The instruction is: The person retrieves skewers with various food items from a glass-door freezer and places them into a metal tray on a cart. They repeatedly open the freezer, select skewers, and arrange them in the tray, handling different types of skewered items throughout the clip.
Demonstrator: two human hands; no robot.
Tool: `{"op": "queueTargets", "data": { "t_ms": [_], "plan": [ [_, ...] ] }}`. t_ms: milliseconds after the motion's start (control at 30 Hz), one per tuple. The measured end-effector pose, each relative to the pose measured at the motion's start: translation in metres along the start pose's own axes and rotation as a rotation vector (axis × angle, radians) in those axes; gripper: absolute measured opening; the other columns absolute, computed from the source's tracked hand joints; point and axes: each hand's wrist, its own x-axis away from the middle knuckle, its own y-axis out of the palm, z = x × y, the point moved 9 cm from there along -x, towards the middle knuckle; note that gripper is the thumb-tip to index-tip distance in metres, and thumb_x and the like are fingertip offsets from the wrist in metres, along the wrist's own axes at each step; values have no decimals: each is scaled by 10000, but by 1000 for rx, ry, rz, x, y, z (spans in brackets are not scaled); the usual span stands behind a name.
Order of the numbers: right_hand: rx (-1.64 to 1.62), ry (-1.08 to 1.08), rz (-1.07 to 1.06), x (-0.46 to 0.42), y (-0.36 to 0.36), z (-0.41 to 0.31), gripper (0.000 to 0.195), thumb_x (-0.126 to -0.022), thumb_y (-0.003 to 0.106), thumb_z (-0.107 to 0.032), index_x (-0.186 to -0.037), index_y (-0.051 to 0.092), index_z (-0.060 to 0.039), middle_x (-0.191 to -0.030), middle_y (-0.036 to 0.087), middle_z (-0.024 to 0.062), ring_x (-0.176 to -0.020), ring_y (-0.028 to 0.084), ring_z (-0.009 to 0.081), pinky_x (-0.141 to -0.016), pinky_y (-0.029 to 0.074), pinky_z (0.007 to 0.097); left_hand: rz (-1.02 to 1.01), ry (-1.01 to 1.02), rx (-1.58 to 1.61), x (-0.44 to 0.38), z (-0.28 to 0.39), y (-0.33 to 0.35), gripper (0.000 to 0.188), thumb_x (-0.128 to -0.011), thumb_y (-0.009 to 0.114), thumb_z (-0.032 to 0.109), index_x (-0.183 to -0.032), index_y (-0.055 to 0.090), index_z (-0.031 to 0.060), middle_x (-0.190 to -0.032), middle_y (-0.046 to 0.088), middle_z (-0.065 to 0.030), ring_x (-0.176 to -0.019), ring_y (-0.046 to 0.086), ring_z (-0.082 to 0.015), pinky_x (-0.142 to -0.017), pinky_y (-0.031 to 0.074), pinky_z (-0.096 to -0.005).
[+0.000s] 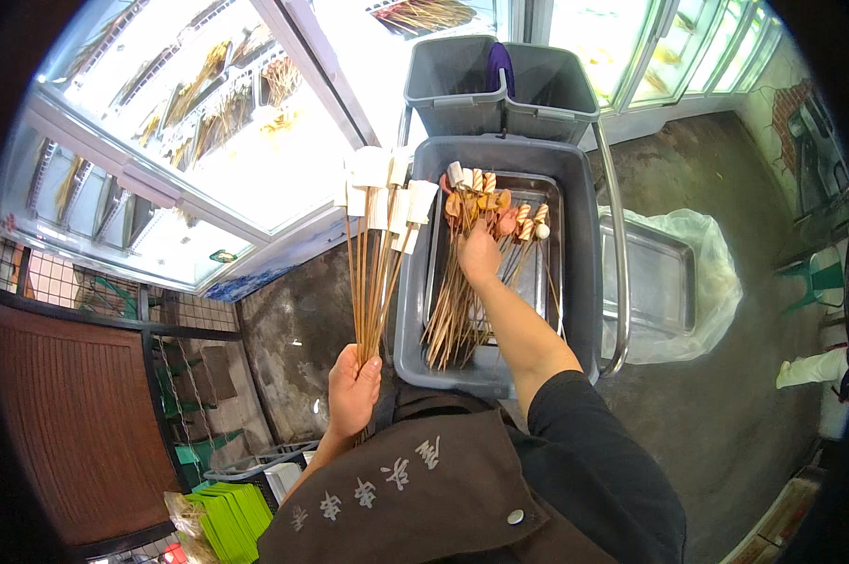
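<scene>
Upright in my left hand (352,395) is a bunch of long wooden skewers (368,296), gripped low on the sticks. White folded pieces of food (389,204) crowd their tops. My right hand (479,255) reaches into a metal tray (548,282) set inside a grey plastic tub (585,247). Its fingertips are among the food ends of other skewers (453,321), so their grip is hidden. Those skewers carry orange-brown slices (491,202), pink pieces (507,222), striped spiral pieces (527,229) and a white ball (542,231).
Two grey bins (551,84) stand behind the tub, beside a metal cart rail (615,247). A lit glass-door display fridge (206,225) with skewers is at left. Another metal tray (657,275) lies on plastic at right. Green items (234,518) and a basket (255,458) sit lower left.
</scene>
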Motion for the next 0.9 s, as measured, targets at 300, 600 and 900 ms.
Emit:
{"op": "queueTargets", "data": {
  "t_ms": [300,600,900],
  "plan": [
    [41,3,-120,-19,24,6,312,-836,555,-257,-934,602,35,-908,662,261,-876,641,434,-786,508,492,7,-14,-1,3,1,-3,73,-990,497,114,-1015,489,45,-648,390,71,-487,317,-4,-415,259,-174],
    [-183,-134,175,-4,-21,6,252,-951,429,-201,-1044,481,28,-924,624,287,-890,592,470,-796,459,519,84,42,57,5,8,-12,92,-993,493,122,-920,464,75,-615,354,74,-465,291,-1,-396,229,-179],
    [-1132,-72,-1,71,-79,-70,88,-999,434,-141,-992,464,-58,-703,491,-6,-528,463,73,-447,390,230,148,71,35,-16,22,-1,84,-994,483,134,-928,469,84,-616,381,68,-468,321,-16,-410,251,-188]
  ]
}}
